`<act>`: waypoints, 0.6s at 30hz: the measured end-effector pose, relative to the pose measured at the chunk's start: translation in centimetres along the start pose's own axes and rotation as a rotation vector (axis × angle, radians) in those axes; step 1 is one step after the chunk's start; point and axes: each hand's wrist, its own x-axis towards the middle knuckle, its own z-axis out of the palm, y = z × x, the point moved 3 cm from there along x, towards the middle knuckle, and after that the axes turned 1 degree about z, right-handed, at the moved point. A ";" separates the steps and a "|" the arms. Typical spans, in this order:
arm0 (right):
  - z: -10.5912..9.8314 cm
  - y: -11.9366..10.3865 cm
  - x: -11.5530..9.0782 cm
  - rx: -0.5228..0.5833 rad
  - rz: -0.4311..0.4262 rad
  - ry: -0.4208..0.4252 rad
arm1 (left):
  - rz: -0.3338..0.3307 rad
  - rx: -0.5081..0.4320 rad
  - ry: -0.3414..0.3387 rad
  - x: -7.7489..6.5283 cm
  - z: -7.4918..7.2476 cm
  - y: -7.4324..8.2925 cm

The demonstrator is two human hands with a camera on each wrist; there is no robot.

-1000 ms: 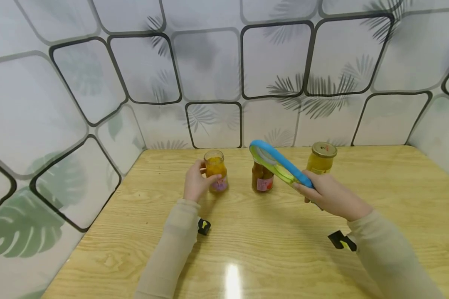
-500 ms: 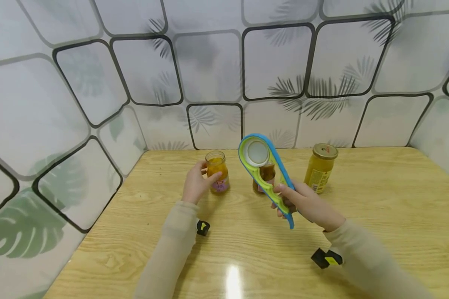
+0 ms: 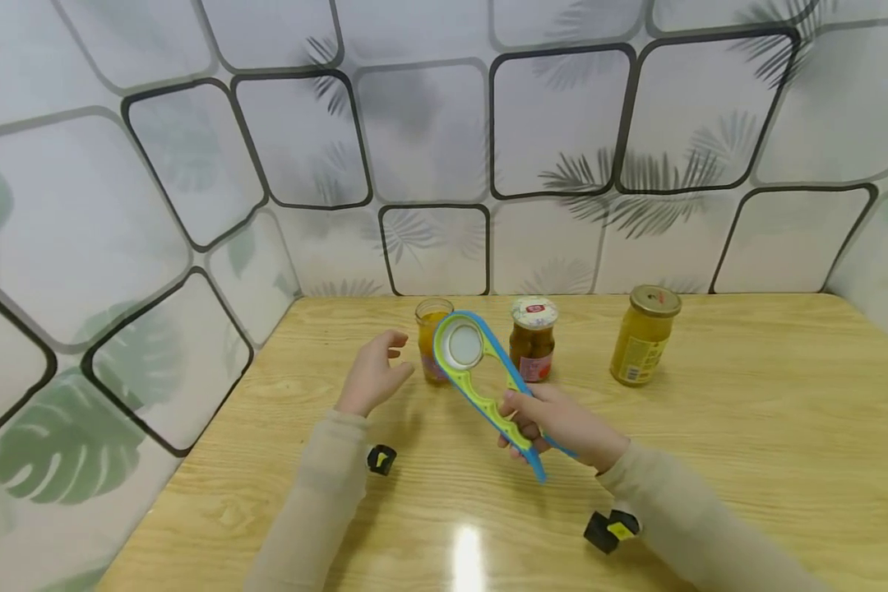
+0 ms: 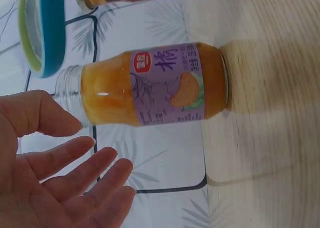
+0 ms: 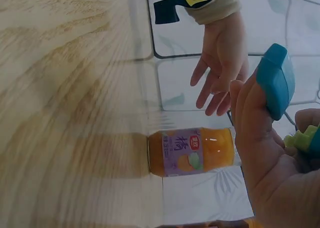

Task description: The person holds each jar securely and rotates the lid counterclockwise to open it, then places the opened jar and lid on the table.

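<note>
My right hand (image 3: 562, 423) grips the handles of a blue and green jar opener (image 3: 478, 399), fingers curled round them. A pale round lid (image 3: 463, 344) sits inside its loop. Behind the loop, partly hidden in the head view, stands a lidless glass jar of orange fruit (image 4: 107, 91) with a purple label (image 4: 167, 86), upright on the table. To its left my left hand (image 3: 373, 374) is off the jar, fingers apart and loosely bent, holding nothing. In the left wrist view the thumb overlaps the jar's glass neck (image 4: 70, 96).
A brown-filled jar (image 3: 531, 345) with a white patterned lid stands right of the orange jar. Farther right is a taller yellow jar (image 3: 642, 337) with a gold lid. The wooden table (image 3: 747, 427) meets a patterned wall covering (image 3: 429, 131) at the back.
My right hand has carried the jar opener left and down, turning its loop toward the camera, now in front of the orange jar. My left hand has let go of that jar and drawn back left.
</note>
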 end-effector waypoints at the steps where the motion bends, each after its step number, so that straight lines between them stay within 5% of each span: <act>1: 0.3 0.1 0.2 0.006 0.009 -0.005 | 0.001 0.000 -0.005 -0.1 -0.2 -0.1; 9: 1.9 0.8 1.3 0.062 0.093 -0.090 | 0.040 0.030 0.022 -0.1 -1.3 -0.1; 18: 2.6 1.7 1.5 0.089 0.172 -0.142 | 0.104 0.024 0.022 -0.1 -0.8 0.2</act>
